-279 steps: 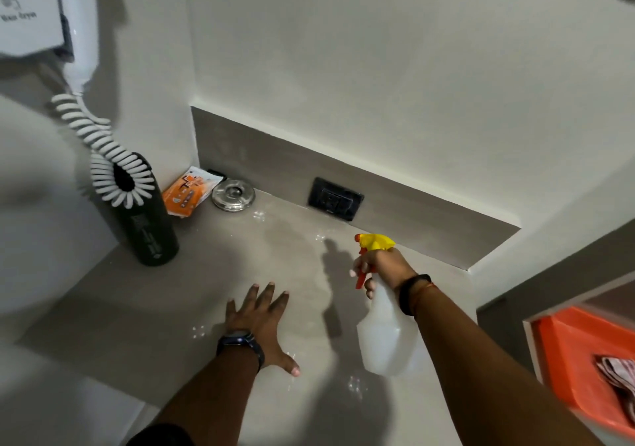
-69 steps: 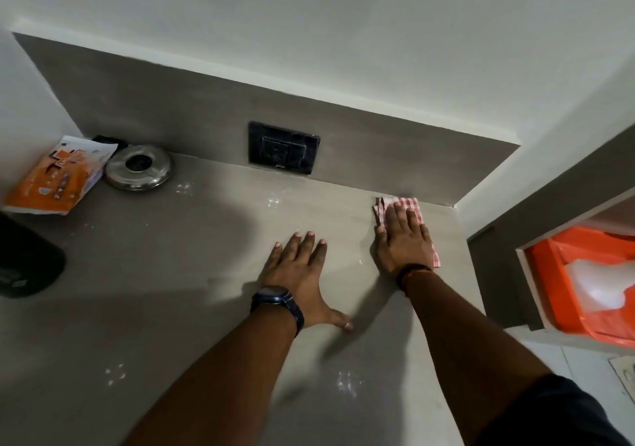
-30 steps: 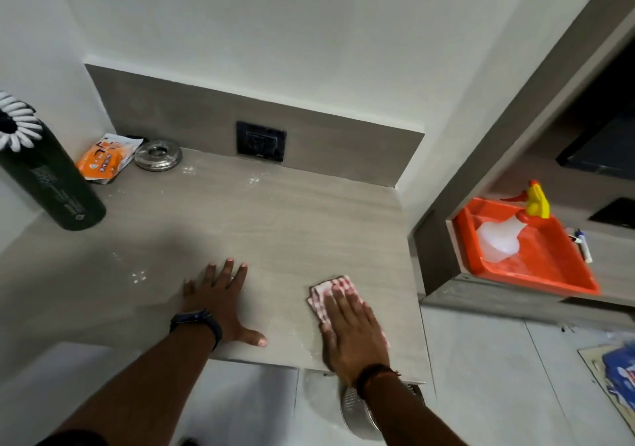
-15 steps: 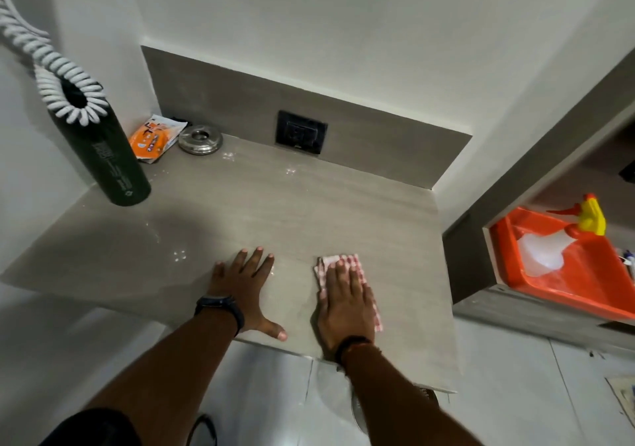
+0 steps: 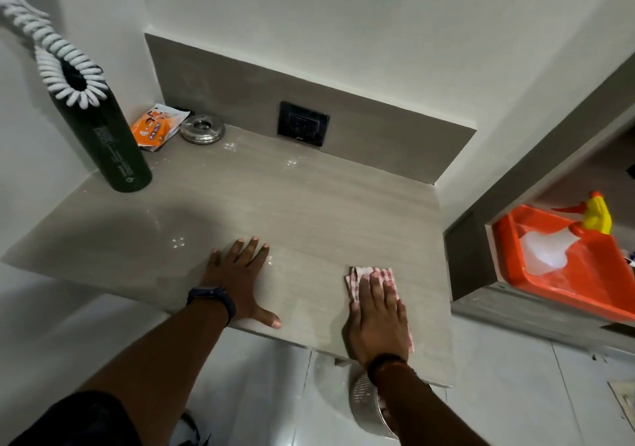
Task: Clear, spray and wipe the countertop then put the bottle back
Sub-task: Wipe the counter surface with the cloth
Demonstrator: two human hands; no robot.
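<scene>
My right hand point(image 5: 376, 318) presses flat on a red-and-white checked cloth point(image 5: 357, 279) near the front right of the grey countertop point(image 5: 295, 205). My left hand point(image 5: 240, 279) lies flat on the counter with fingers spread, holding nothing, about a hand's width left of the cloth. The spray bottle point(image 5: 563, 239), clear with a yellow and red trigger head, lies in an orange tray point(image 5: 515, 267) on a lower shelf to the right. Small wet droplets glint on the counter.
A dark green bottle point(image 5: 113, 146) with a white coiled cord point(image 5: 68, 78) over it stands at the back left. An orange packet point(image 5: 156, 126) and a round metal ashtray point(image 5: 202, 129) sit in the back corner. A black socket point(image 5: 302, 126) is on the backsplash. A metal bin point(image 5: 367, 401) is below the counter edge.
My right hand has slid the cloth to the right along the front of the counter since half a second ago. My left hand stays planted flat.
</scene>
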